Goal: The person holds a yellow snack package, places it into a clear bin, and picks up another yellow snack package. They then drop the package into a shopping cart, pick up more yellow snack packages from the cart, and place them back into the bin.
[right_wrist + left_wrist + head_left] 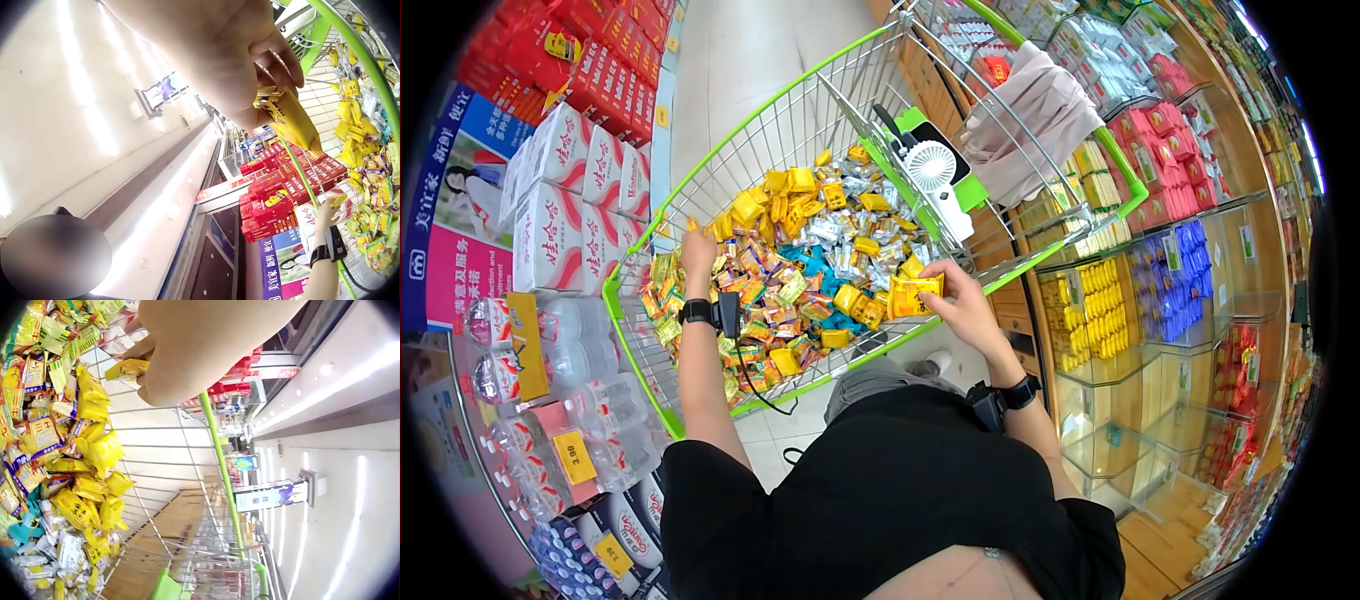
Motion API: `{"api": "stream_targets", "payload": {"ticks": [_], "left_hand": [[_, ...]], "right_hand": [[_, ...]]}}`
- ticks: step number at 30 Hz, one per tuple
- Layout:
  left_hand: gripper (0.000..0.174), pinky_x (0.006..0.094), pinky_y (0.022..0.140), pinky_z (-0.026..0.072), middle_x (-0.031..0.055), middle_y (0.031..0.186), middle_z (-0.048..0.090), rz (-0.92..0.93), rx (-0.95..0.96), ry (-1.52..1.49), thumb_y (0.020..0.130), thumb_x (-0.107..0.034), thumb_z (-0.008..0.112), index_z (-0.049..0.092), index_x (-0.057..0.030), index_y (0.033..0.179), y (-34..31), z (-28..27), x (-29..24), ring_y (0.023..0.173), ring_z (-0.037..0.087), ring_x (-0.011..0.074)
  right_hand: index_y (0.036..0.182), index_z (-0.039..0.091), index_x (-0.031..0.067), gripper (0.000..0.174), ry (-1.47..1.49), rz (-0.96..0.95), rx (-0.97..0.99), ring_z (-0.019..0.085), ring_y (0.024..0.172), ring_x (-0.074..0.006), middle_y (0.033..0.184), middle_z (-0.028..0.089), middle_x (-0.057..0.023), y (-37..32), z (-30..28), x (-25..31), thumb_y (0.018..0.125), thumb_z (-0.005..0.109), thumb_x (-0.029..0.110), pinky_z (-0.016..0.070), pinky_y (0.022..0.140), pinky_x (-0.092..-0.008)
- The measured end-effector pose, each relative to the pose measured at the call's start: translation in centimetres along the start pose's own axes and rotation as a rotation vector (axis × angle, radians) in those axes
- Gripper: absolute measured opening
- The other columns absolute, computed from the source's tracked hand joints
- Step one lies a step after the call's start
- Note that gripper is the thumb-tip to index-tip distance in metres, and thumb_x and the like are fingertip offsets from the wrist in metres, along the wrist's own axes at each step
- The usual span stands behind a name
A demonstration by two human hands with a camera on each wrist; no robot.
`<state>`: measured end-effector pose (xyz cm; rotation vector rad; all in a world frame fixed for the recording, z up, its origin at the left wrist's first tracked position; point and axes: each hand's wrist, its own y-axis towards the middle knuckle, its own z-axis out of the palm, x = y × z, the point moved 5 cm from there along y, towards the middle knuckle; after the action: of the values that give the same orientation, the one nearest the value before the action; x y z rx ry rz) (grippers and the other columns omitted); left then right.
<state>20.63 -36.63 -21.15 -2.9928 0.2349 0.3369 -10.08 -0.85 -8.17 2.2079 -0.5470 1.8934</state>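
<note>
My left hand is over the far-left side of the cart and pinches a small yellow packet between thumb and fingers. At the cart's near right side, my right hand grips a yellow snack packet with dark print. This packet sticks out past the fingertips in the right wrist view. Below both hands lies a heap of wrapped snacks: yellow packets, silver-white packets, teal packets and orange-and-green packets.
The wire cart has a green rim. A white handheld fan, a phone and a beige cloth lie at its right end. Shelves with yellow packs stand right; white boxes and water bottles stand left.
</note>
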Motion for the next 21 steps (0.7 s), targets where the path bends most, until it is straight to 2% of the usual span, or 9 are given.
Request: {"api": "stream_targets", "payload": {"ticks": [6,8,9,11,12,15,16,17,21], "left_hand": [[0.023,0.0411,0.071,0.0423,0.0217,0.092,0.054,0.178,-0.265,-0.24,0.075,-0.015,0.051,0.056,-0.0019,0.093,-6.4,-6.9,-7.1,0.081,0.053,0.0366],[0.018,0.0362,0.067,0.043,0.017,0.088,0.056,0.37,-0.398,-0.4,0.076,-0.01,0.051,0.054,-0.0028,0.092,-7.9,-8.2,-9.0,0.075,0.055,0.0294],[0.018,0.0362,0.067,0.043,0.017,0.088,0.056,0.375,-0.401,-0.399,0.076,-0.01,0.051,0.054,-0.0028,0.092,-8.7,-8.5,-9.9,0.075,0.055,0.0294],[0.017,0.0301,0.063,0.0426,0.0121,0.085,0.056,0.335,-0.172,-0.857,0.077,-0.009,0.052,0.052,-0.0033,0.093,-10.0,-8.3,-11.7,0.071,0.054,0.0202],[0.015,0.0224,0.059,0.04,0.0057,0.082,0.055,0.304,-0.128,-0.923,0.078,-0.008,0.052,0.051,-0.0034,0.093,-10.8,-8.5,-12.6,0.07,0.051,0.0098],[0.017,0.0183,0.056,0.0371,0.0019,0.08,0.053,0.302,0.039,-1.042,0.077,-0.005,0.053,0.051,-0.0035,0.094,-14.2,-10.6,-16.2,0.068,0.048,0.0044],[0.016,0.0151,0.054,0.0336,-0.0015,0.078,0.052,0.316,0.063,-1.107,0.077,-0.004,0.053,0.051,-0.004,0.094,-15.2,-11.0,-17.1,0.066,0.045,0.0004],[0.016,0.0151,0.054,0.0336,-0.0015,0.078,0.052,0.32,0.067,-1.106,0.077,-0.004,0.053,0.051,-0.004,0.094,-16.1,-11.7,-18.2,0.066,0.045,0.0004],[0.012,0.0158,0.059,0.0345,-0.0026,0.08,0.052,0.441,0.185,-1.147,0.077,-0.003,0.053,0.053,-0.0046,0.089,-19.6,-14.5,-21.9,0.068,0.047,0.0026]], "right_hand": [[0.093,0.05,0.0055,0.022,-0.01,-0.03,-0.018,0.044,0.061,-0.0068,0.071,0.049,-0.001,-1.1,-1.6,0.2,0.073,0.059,0.008,0.0385,0.057,-0.0213],[0.094,0.05,0.0058,0.021,0.029,-0.021,-0.025,0.045,0.06,-0.0055,0.068,0.049,0.0,-1.4,-1.9,0.2,0.074,0.059,0.007,0.0379,0.055,-0.0198],[0.094,0.05,0.0058,0.021,0.031,-0.025,-0.028,0.045,0.06,-0.0055,0.068,0.049,0.0,-1.6,-2.1,0.3,0.074,0.059,0.007,0.0379,0.055,-0.0198],[0.095,0.051,0.0061,0.022,0.06,-0.04,-0.032,0.046,0.059,-0.0052,0.067,0.049,0.0008,-1.9,-2.4,0.5,0.075,0.059,0.007,0.0382,0.054,-0.0194],[0.095,0.051,0.0061,0.022,0.061,-0.041,-0.035,0.046,0.059,-0.0052,0.067,0.049,0.0008,-2.0,-2.6,0.5,0.075,0.059,0.007,0.0382,0.054,-0.0194],[0.096,0.051,0.006,0.022,0.046,-0.081,-0.042,0.047,0.06,-0.0049,0.069,0.051,0.0007,-2.5,-3.2,0.8,0.075,0.059,0.007,0.0386,0.053,-0.0196],[0.097,0.05,0.0055,0.022,0.054,-0.056,-0.019,0.047,0.066,-0.0045,0.076,0.052,0.0007,-2.7,-3.3,0.9,0.077,0.058,0.008,0.0384,0.058,-0.0194],[0.099,0.049,0.0049,0.022,0.062,-0.03,0.004,0.047,0.071,-0.0042,0.083,0.054,0.0007,-2.9,-3.5,0.9,0.079,0.057,0.008,0.0383,0.063,-0.0192],[0.099,0.049,0.005,0.022,0.088,-0.027,-0.005,0.047,0.07,-0.0037,0.082,0.053,0.001,-3.5,-4.1,1.0,0.079,0.056,0.008,0.0381,0.061,-0.0188]]}}
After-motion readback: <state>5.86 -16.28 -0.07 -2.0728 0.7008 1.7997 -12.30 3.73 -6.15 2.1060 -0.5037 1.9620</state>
